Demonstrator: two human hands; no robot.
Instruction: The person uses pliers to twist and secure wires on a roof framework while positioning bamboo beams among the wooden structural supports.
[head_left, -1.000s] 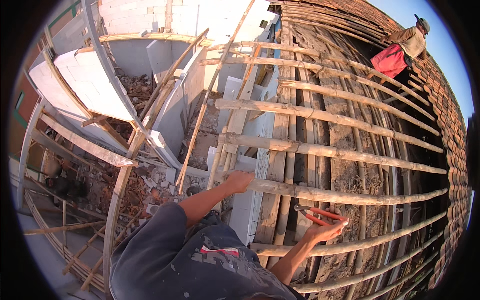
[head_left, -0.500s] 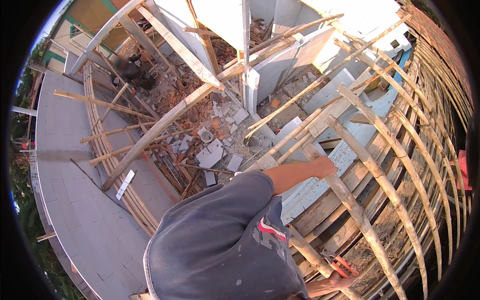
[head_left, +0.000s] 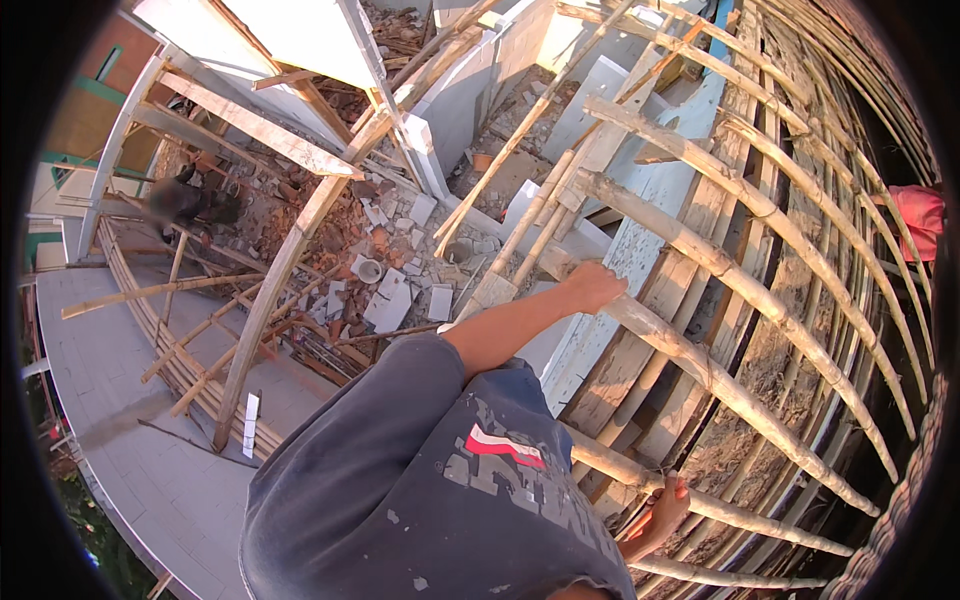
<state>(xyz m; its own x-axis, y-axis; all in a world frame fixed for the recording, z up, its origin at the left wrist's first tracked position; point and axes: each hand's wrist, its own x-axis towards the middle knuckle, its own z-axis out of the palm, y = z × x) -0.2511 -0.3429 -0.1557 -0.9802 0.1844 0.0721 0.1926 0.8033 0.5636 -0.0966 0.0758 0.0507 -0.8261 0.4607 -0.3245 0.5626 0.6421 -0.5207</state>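
My left hand is closed around a pale bamboo batten of a roof frame, the arm stretched out from my dark grey shirt. Lower down, my right hand rests against another bamboo batten and holds a thin red-handled tool, which is mostly hidden behind my body. Rows of curved bamboo battens run across wooden rafters under both hands.
Far below on the left lie broken bricks and rubble, white walls, leaning timber poles and a grey paved floor. Another person in red is on the roof at the right edge.
The view has swung left and downward from the roof to the ground below. My left hand keeps its grip on the batten; my right hand with the red tool has dropped toward the lower edge.
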